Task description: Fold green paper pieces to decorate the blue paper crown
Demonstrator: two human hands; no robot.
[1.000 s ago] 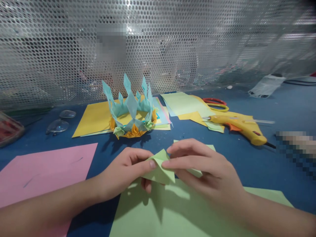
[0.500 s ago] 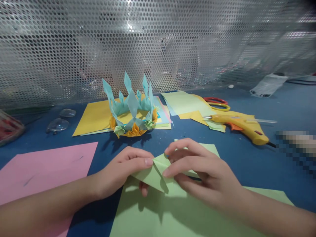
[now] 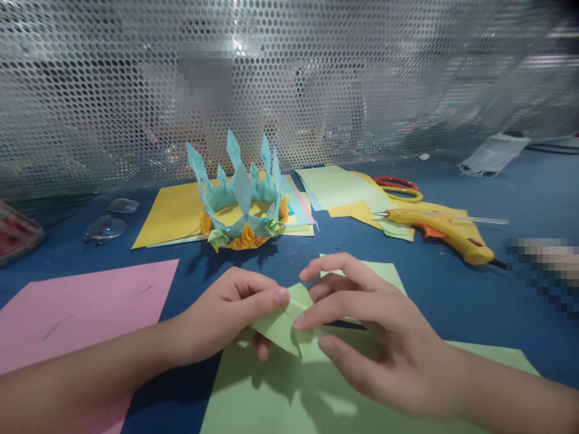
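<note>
A small folded piece of light green paper (image 3: 281, 330) is pinched in my left hand (image 3: 237, 307), thumb on top and fingers mostly hidden behind it. My right hand (image 3: 375, 325) is at the paper's right side with its fingers apart; one fingertip rests at a folded flap and the thumb stands off it. Below both hands lies a large light green sheet (image 3: 271, 404). Behind my right hand another light green piece (image 3: 384, 274) shows in part.
A paper crown (image 3: 242, 199) in light blue with orange and green trim stands on coloured sheets. Further right lie scissors (image 3: 398, 188) and a yellow glue gun (image 3: 438, 229). Pink paper (image 3: 90, 307) lies at left, eyeglasses (image 3: 106, 228) behind it. A perforated metal panel (image 3: 289, 72) borders the back.
My right thumb has come away from the folded paper and the right fingers have spread. My left thumb has slid slightly right along the paper.
</note>
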